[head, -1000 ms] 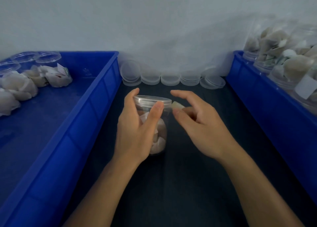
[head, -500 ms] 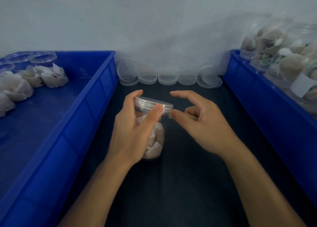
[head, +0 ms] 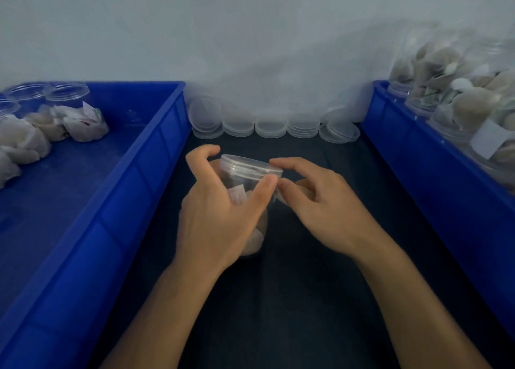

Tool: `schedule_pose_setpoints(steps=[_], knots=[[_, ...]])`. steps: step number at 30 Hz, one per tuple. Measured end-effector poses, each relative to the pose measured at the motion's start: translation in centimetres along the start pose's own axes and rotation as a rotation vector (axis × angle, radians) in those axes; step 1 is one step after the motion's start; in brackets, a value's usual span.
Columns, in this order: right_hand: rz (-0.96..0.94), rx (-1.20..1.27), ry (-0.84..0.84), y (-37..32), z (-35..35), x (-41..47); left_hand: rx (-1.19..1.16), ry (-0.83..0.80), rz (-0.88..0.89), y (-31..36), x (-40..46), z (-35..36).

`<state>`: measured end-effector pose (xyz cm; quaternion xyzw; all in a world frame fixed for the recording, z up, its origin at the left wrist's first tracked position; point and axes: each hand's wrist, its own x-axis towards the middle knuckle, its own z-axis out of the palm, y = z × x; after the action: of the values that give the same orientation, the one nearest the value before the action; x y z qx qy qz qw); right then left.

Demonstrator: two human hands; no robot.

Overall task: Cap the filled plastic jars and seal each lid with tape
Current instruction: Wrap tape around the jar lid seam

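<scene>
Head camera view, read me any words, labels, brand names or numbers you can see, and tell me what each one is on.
No text is legible.
White label with red marks inside the clear plastic jar the left hand grips: too blurred.
Red-printed white packets in the left blue plastic bin: too blurred.
White paper tag on a right-side jar: looks blank.

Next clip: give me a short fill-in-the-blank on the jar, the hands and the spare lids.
1. The left hand grips the ____ between the bins.
2. The jar already carries a clear ____ on top.
3. The spare lids sit stacked along the ____ at the back.
4. Both bins are coloured ____.

Missing words: jar; lid; wall; blue
</scene>
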<state>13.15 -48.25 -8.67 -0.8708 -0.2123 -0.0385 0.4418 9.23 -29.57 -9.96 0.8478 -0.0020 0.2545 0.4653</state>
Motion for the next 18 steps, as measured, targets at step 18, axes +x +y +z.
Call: schedule_pose_setpoints(steps=[18], knots=[[-0.004, -0.042, 0.057, -0.26, 0.00, -0.25, 0.113, 0.094, -0.010, 0.32, -0.19, 0.53]])
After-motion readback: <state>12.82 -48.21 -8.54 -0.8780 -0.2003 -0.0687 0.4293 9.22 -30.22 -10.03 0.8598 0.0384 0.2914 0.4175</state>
